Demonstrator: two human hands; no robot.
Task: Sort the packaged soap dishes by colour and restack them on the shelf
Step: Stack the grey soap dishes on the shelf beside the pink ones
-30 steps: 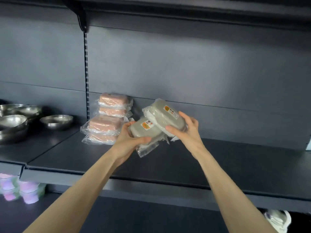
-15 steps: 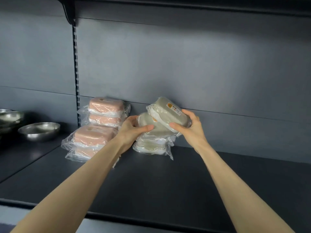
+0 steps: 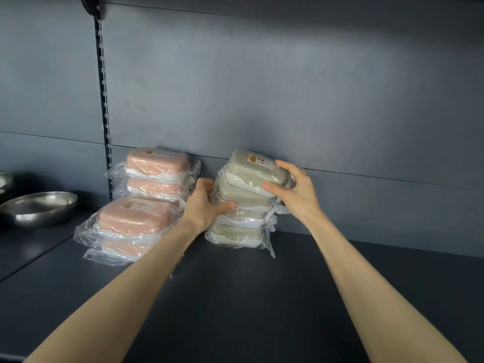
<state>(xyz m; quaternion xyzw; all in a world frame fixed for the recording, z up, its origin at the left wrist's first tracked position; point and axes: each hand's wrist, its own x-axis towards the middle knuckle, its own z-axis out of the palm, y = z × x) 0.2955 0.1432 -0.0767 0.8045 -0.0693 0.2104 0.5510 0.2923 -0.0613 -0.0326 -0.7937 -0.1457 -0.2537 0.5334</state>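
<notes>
A stack of grey-green packaged soap dishes [image 3: 239, 231] stands on the dark shelf [image 3: 248, 297] against the back wall. My right hand [image 3: 293, 189] grips the top grey-green dish [image 3: 251, 169], which lies tilted on the stack. My left hand [image 3: 207, 203] holds the left side of the dish below it [image 3: 243, 196], thumb across its front. To the left are two piles of pink packaged soap dishes: a rear pile [image 3: 157, 171] by the wall and a front pile [image 3: 128, 226].
A steel bowl [image 3: 39, 208] sits on the neighbouring shelf section at the far left, with part of another bowl [image 3: 5, 180] behind it. A slotted upright [image 3: 104, 100] runs up the back wall. The shelf surface extends right of the grey-green stack.
Both hands have carried the two grey-green dishes back and set them on the grey-green stack by the wall. The top dish now lies flatter. The camera has moved closer.
</notes>
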